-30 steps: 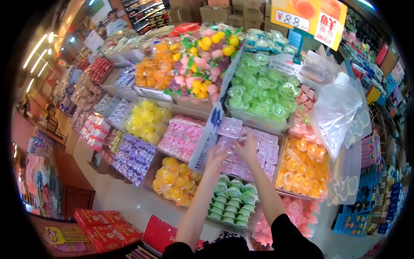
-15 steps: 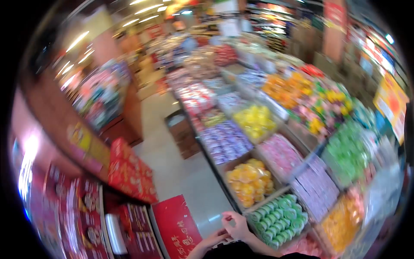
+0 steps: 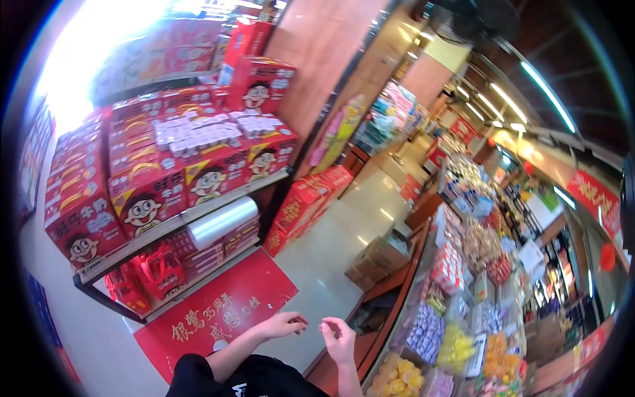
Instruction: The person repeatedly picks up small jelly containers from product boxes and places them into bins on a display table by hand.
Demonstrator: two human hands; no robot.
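Note:
My left hand (image 3: 284, 325) hovers over the red floor mat (image 3: 188, 334) with gold lettering, its fingers apart and loosely bent, with nothing seen in it. Close beside it, apart by a small gap, my right hand (image 3: 340, 340) is raised with thumb and forefinger curled together in a pinch. Whether something small sits between those fingertips is too fine to tell. Neither hand touches the goods. Nearest to my right hand is the candy stand, with a bin of orange-yellow wrapped sweets (image 3: 399, 378) at its near end.
Red milk cartons (image 3: 149, 198) fill a shelf at left, with small white packs (image 3: 198, 135) on top. Below lies a clear plastic roll (image 3: 223, 221). Red boxes (image 3: 304, 205) stand by the pillar. A cardboard box (image 3: 380, 261) sits on the aisle floor beside the candy stand (image 3: 390, 317).
My view has swung left, from the candy bins to the milk carton shelf and aisle. My hands, close together before, are now slightly apart and over the mat and aisle.

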